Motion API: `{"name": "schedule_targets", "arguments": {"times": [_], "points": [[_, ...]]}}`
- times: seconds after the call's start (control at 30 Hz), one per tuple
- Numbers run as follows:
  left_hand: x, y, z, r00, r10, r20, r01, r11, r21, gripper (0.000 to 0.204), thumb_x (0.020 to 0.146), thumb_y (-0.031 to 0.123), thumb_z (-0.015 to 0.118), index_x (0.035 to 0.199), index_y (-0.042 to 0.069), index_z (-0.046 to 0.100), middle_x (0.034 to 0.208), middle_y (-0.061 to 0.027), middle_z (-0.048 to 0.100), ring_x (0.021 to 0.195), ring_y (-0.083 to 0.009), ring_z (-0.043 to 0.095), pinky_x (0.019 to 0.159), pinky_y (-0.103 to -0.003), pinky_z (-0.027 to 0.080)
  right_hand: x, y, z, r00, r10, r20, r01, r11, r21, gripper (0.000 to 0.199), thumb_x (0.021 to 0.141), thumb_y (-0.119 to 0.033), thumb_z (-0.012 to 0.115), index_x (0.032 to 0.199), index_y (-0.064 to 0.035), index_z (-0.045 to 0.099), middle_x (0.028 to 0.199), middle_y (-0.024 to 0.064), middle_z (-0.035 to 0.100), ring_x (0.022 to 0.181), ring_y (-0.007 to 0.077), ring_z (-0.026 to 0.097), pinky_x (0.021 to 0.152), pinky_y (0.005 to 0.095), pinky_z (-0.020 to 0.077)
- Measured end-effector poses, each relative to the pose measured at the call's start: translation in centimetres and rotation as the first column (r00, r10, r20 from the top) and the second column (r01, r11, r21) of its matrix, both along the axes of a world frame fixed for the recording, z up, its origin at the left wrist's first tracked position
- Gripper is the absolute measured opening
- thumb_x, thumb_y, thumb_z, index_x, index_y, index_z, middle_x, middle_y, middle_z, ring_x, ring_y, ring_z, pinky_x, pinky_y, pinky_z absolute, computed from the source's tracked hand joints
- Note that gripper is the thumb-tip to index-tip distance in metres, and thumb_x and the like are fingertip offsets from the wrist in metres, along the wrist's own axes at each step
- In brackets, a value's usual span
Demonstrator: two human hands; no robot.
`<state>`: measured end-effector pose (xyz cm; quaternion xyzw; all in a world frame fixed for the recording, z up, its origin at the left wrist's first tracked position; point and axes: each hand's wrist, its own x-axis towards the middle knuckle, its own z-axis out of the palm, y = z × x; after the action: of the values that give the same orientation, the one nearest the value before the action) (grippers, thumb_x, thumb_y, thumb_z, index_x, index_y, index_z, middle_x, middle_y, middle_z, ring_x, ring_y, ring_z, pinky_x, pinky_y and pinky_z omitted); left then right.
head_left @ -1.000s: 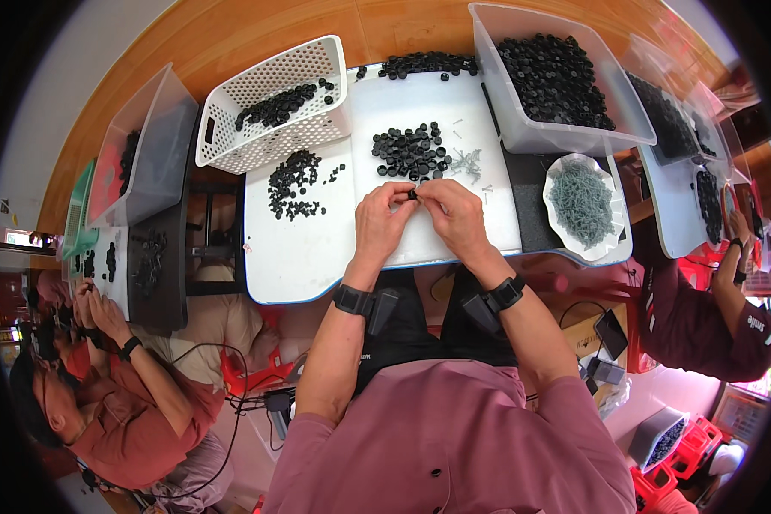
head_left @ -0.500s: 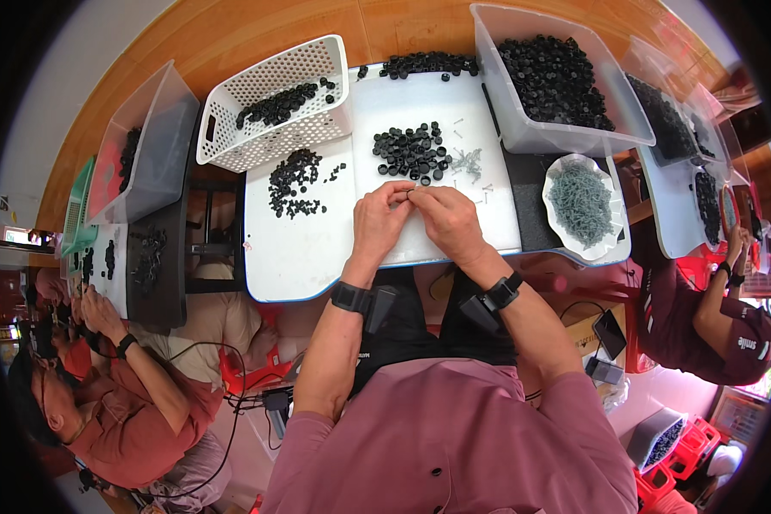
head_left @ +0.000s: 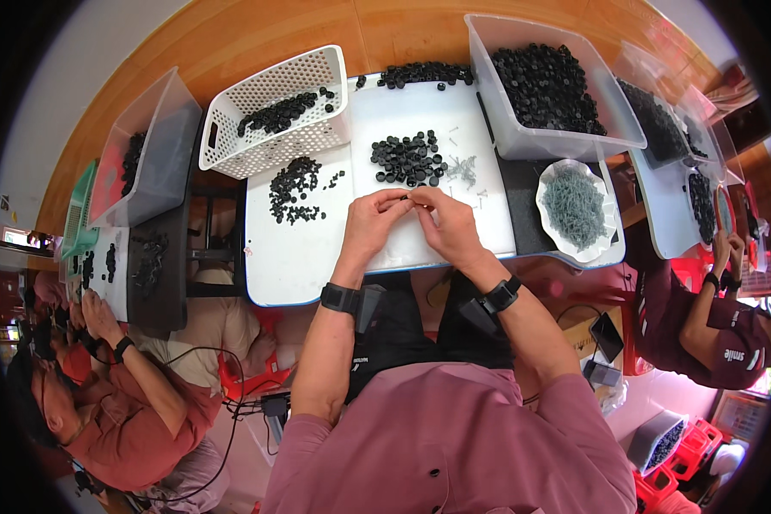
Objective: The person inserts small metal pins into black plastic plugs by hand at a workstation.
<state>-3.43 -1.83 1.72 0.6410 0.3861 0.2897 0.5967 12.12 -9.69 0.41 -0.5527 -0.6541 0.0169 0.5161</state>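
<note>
My left hand (head_left: 373,221) and my right hand (head_left: 448,224) meet over the front half of the white tabletop, fingertips pinched together. Between them is a small dark part (head_left: 408,198), mostly covered by the fingers. Just beyond my fingertips lies a pile of black round caps (head_left: 408,158). To its right is a loose scatter of thin silvery screws (head_left: 463,170). A spread of smaller black pieces (head_left: 295,187) lies left of my left hand.
A white perforated basket (head_left: 324,135) and a clear bin (head_left: 565,141), both holding black parts, flank the table's far side. A scalloped white dish (head_left: 607,224) of screws stands right. More black caps (head_left: 424,74) line the back edge. Co-workers sit left (head_left: 137,411) and right (head_left: 702,325).
The view has shifted slightly. My hands stay together at nearly the same place, with the fingers turned a little around the small part.
</note>
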Motion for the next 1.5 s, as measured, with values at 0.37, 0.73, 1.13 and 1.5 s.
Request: {"name": "schedule_targets", "arguments": {"times": [0.37, 0.73, 1.13, 1.5], "points": [[-0.1, 0.2, -0.9, 0.998, 0.069, 0.003, -0.069, 0.996, 0.063, 0.022, 0.095, 0.007, 0.074, 0.114, -0.005, 0.075, 0.099, -0.0077, 0.078, 0.089, -0.0097, 0.071, 0.081, -0.025, 0.056, -0.1, 0.6, 0.8, 0.941, -0.109, -0.322, 0.06, 0.986, -0.156, 0.011, 0.092, -0.004, 0.072, 0.103, -0.0011, 0.074, 0.095, 0.0128, 0.075, 0.077, 0.0249, 0.072, 0.069, 0.0329, 0.0565], [-2.4, 6.7, 9.0, 0.949, 0.315, -0.03, -0.265, 0.843, 0.468, 0.03, 0.089, 0.011, 0.078, 0.118, 0.002, 0.075, 0.111, -0.007, 0.078, 0.095, -0.014, 0.07, 0.085, -0.028, 0.055, 0.7, -0.7, -0.1, 0.978, -0.108, -0.178, 0.102, 0.994, -0.04, 0.011, 0.087, 0.004, 0.074, 0.097, -0.0011, 0.073, 0.091, 0.0136, 0.074, 0.079, 0.0295, 0.072, 0.069, 0.0355, 0.0567], [1.0, 0.8, 0.9, 0.963, 0.233, -0.135, -0.08, 0.726, 0.683, 0.023, 0.083, 0.008, 0.078, 0.106, 0.007, 0.076, 0.088, -0.0066, 0.066, 0.082, -0.0224, 0.062, 0.075, -0.036, 0.052, 1.6, -1.2, 2.1, 0.882, -0.254, -0.397, 0.284, 0.959, 0.018, 0.009, 0.09, 0.001, 0.075, 0.099, 0.0004, 0.074, 0.087, 0.0096, 0.074, 0.068, 0.0156, 0.065, 0.064, 0.028, 0.0521], [2.9, -1.2, -0.1, 0.931, 0.241, -0.274, -0.007, 0.762, 0.648, 0.026, 0.084, 0.009, 0.078, 0.11, 0.007, 0.073, 0.085, -0.0073, 0.061, 0.084, -0.0266, 0.062, 0.077, -0.04, 0.051, 7.4, -6.1, 3.1, 0.959, -0.278, 0.057, 0.275, 0.861, -0.428, 0.012, 0.087, -0.008, 0.072, 0.097, -0.007, 0.077, 0.09, 0.0121, 0.072, 0.082, 0.0323, 0.072, 0.073, 0.0417, 0.056]]}}
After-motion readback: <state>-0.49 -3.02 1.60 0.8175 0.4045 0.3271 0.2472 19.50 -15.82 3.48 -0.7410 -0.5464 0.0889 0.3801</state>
